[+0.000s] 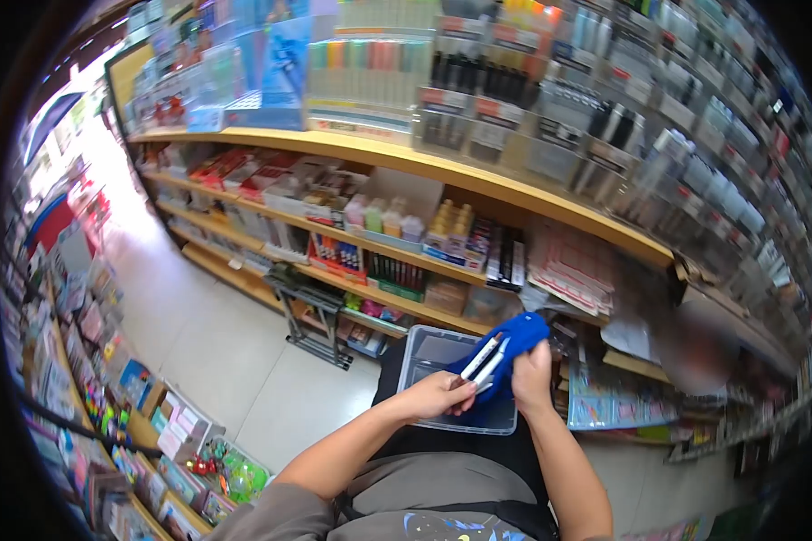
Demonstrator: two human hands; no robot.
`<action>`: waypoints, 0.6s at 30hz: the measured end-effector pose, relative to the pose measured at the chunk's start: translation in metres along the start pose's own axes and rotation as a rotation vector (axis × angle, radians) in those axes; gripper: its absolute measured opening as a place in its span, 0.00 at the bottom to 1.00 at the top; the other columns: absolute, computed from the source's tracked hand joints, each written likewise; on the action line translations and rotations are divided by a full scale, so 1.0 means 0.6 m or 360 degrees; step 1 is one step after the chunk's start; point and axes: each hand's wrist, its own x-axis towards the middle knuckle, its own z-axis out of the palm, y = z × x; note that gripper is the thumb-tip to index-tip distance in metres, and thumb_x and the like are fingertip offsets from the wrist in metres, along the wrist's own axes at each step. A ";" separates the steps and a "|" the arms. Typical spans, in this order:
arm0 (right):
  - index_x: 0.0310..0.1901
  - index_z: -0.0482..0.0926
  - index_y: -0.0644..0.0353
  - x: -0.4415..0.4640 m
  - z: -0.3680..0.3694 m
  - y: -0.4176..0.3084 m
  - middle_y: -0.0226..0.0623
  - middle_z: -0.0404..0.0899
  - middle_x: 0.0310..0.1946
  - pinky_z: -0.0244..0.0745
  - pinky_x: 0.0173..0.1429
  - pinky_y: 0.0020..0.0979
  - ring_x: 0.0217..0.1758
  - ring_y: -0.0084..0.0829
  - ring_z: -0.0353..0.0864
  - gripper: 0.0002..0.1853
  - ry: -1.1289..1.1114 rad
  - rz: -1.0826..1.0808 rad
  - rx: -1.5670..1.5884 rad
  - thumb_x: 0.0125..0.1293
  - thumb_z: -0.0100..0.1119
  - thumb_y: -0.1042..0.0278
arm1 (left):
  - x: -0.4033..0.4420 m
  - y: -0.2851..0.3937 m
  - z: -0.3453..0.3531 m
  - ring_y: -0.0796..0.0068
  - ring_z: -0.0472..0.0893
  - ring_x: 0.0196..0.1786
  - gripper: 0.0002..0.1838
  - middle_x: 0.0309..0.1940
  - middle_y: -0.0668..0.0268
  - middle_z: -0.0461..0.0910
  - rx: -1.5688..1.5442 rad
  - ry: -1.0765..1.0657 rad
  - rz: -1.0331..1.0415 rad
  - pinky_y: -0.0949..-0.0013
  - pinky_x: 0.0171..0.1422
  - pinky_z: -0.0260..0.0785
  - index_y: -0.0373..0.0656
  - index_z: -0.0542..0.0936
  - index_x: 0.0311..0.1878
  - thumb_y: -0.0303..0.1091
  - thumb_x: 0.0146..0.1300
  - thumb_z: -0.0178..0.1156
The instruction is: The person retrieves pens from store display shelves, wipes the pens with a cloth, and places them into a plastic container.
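My left hand (435, 397) is closed around a few white pens (482, 357), which point up and away from me. Bunched in my right hand (532, 371) is a blue cloth (521, 332); its fingers are wrapped round the edge. The pens lie against the cloth, and I cannot tell whether they touch it. Beneath both hands, a clear plastic box (412, 346) rests on my lap, partly covered by the cloth and my hands.
Wooden shelves (352, 150) in front hold boxed pens, bottles and stationery. A dark folding stool (311, 316) stands on the tiled floor (244, 334). Low racks with small goods (244, 473) line the left side. Hanging pen packs (618, 126) fill the upper right, blurred.
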 end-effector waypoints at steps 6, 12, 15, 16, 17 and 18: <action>0.37 0.65 0.61 -0.006 -0.008 -0.014 0.31 0.69 0.35 0.64 0.50 0.23 0.39 0.22 0.69 0.10 -0.0121 -0.0095 -0.0253 0.54 0.50 0.82 | 0.004 -0.007 0.019 0.82 0.66 0.25 0.18 0.21 0.73 0.67 0.0149 0.0201 -0.0031 0.78 0.32 0.61 0.39 0.71 0.26 0.42 0.67 0.47; 0.39 0.66 0.63 0.012 -0.025 -0.014 0.32 0.71 0.34 0.67 0.45 0.21 0.37 0.21 0.71 0.10 0.0032 -0.0257 -0.0344 0.54 0.47 0.83 | 0.002 0.008 0.025 0.82 0.66 0.25 0.16 0.21 0.72 0.68 0.0113 0.0273 0.0065 0.77 0.32 0.62 0.40 0.71 0.26 0.40 0.66 0.48; 0.36 0.69 0.62 0.025 -0.045 0.004 0.32 0.74 0.27 0.71 0.37 0.23 0.29 0.22 0.74 0.08 0.0125 -0.0139 -0.0203 0.64 0.49 0.66 | 0.001 0.009 0.029 0.82 0.67 0.25 0.16 0.20 0.72 0.68 0.0191 0.0281 0.0092 0.77 0.32 0.62 0.40 0.71 0.26 0.40 0.66 0.48; 0.35 0.69 0.61 0.030 -0.049 0.013 0.31 0.75 0.26 0.72 0.36 0.23 0.28 0.22 0.74 0.11 0.0164 -0.0060 -0.0088 0.66 0.49 0.62 | 0.002 0.008 0.030 0.83 0.67 0.25 0.16 0.20 0.72 0.68 0.0191 0.0296 0.0093 0.77 0.32 0.62 0.40 0.71 0.26 0.40 0.66 0.49; 0.35 0.70 0.61 0.033 -0.046 0.023 0.32 0.75 0.26 0.73 0.34 0.25 0.26 0.23 0.75 0.17 0.0229 -0.0070 -0.0077 0.66 0.47 0.52 | 0.003 0.007 0.032 0.83 0.67 0.24 0.16 0.19 0.72 0.68 0.0188 0.0312 0.0095 0.77 0.31 0.62 0.40 0.72 0.26 0.40 0.66 0.49; 0.35 0.70 0.60 0.032 -0.042 0.030 0.32 0.75 0.27 0.72 0.36 0.24 0.28 0.22 0.75 0.13 0.0246 0.0009 0.0101 0.67 0.47 0.58 | 0.004 0.006 0.032 0.83 0.67 0.25 0.15 0.20 0.72 0.69 0.0169 0.0349 0.0093 0.77 0.31 0.62 0.39 0.72 0.28 0.40 0.65 0.50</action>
